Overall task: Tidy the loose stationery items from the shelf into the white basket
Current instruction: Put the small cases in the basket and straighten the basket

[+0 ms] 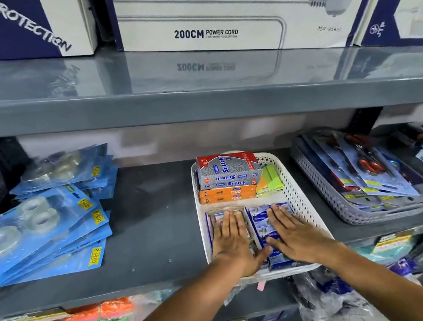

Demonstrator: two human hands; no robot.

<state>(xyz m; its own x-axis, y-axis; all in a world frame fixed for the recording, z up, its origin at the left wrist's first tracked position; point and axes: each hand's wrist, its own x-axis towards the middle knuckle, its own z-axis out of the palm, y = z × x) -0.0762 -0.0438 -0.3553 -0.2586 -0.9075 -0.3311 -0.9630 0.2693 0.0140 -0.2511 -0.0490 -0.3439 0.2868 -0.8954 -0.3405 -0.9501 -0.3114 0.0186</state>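
Observation:
The white perforated basket (pixel 300 195) stands on the grey shelf (pixel 159 240), right of centre. At its back lie a silver and red Softek box (pixel 228 171), orange boxes (pixel 227 194) under it, and green and yellow sticky notes (pixel 269 180). Blue stationery packs (pixel 260 219) fill its front half. My left hand (pixel 231 241) lies flat, fingers together, on the left packs. My right hand (pixel 292 233) lies flat on the right packs. Neither hand grips anything.
A fanned pile of blue tape blister packs (pixel 38 227) covers the shelf's left part. A grey basket (pixel 322 186) of scissors packs stands to the right. Power cord boxes (pixel 222 17) sit on the shelf above. More goods (pixel 91 320) fill the shelf below.

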